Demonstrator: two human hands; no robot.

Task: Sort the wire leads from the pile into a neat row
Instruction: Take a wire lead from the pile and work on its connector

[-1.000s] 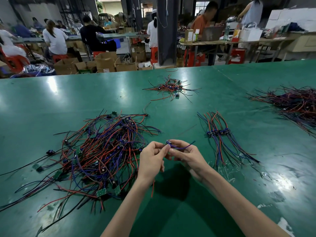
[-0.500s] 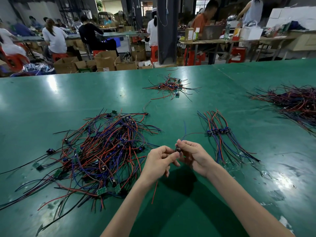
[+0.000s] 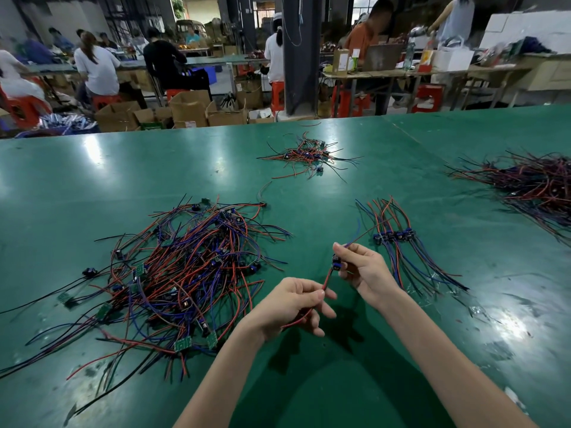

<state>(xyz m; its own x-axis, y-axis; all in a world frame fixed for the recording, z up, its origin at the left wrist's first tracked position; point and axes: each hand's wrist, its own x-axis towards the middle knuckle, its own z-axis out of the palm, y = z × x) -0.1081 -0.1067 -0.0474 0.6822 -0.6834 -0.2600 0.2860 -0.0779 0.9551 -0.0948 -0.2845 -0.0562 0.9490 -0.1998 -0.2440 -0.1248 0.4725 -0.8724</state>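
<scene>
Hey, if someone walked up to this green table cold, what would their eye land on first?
Probably the big tangled pile of red, blue and black leads on the left of the green table. Next, at centre, the left hand and right hand pinch a single lead between them. Just right of them lies the neat row of sorted leads.
</scene>
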